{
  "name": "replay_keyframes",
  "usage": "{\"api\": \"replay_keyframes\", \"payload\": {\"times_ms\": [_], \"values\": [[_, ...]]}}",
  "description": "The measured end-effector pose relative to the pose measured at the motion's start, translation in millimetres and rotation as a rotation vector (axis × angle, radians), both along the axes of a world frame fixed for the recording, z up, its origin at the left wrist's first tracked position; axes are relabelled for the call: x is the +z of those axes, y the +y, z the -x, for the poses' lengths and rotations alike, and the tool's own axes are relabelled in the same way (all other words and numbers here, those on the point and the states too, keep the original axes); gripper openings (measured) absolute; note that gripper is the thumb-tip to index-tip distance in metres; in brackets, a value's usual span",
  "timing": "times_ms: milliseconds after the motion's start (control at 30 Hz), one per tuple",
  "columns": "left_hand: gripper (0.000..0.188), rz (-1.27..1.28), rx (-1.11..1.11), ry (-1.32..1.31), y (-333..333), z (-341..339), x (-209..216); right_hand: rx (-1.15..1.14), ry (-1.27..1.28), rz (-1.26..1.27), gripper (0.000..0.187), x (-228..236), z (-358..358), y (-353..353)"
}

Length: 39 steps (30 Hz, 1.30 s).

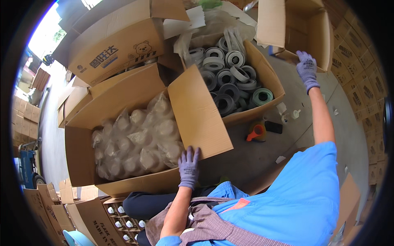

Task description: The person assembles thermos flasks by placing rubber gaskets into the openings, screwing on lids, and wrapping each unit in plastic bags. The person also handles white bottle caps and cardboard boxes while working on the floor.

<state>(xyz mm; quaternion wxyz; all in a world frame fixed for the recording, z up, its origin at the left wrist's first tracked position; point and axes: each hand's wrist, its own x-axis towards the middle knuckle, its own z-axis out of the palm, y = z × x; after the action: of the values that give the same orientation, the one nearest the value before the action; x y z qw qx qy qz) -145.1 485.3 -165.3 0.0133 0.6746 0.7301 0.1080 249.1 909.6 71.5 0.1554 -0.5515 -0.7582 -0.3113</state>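
Observation:
My left hand (189, 167), in a grey-purple knit glove, rests with fingers stretched out at the near rim of a large open carton (135, 183), by its raised flap (201, 115). Inside that carton lie several rounded, translucent pieces (133, 143) wrapped in clear plastic bags. My right arm reaches far forward. The gloved right hand (307, 69) grips the near edge of a smaller open cardboard box (305, 30), fingers hooked over its wall. The right thumb is hard to make out.
Beyond the flap, another carton (273, 88) holds many grey rings (225, 76). On the floor lie an orange part (255, 133), a dark phone-like slab (273, 127) and a small white piece (295, 114). Stacked cartons (361, 69) line the right; white-capped bottles (129, 224) stand lower left.

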Motion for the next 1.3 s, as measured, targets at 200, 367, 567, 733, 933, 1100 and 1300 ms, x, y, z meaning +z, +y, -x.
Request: {"api": "replay_keyframes", "payload": {"times_ms": [200, 367, 567, 733, 933, 1100, 1300], "values": [[0.081, 0.111, 0.144, -0.045, -2.7, 9.9, 4.7, -0.212, -0.065, 0.019, 0.031, -19.4, -54.4, 46.2], [0.077, 0.122, 0.177, -0.055, -6.1, 8.2, 17.6, -0.228, -0.13, 0.068, 0.029, -58.4, -102.9, 88.1], [0.077, 0.107, 0.249, -0.102, -5.6, 4.6, 16.3, 0.08, 0.29, -0.19, 0.038, -102.0, -17.8, 30.1], [0.079, 0.207, 0.34, -0.115, -19.9, 7.8, 23.1, 0.372, 0.934, 0.397, 0.012, -207.0, 76.5, -172.3], [0.07, 0.236, 0.333, -0.137, -3.0, 6.6, 29.5, -0.282, 0.327, 1.099, 0.065, -426.6, 16.2, -192.3], [0.07, 0.289, 0.362, -0.144, -5.8, 5.9, 33.4, -0.286, 0.362, 1.4, 0.086, -438.9, 7.7, -199.0], [0.071, 0.283, 0.369, -0.146, -9.6, 4.2, 28.5, -0.1, -0.117, 1.605, 0.078, -473.6, -15.2, -261.1]]}}
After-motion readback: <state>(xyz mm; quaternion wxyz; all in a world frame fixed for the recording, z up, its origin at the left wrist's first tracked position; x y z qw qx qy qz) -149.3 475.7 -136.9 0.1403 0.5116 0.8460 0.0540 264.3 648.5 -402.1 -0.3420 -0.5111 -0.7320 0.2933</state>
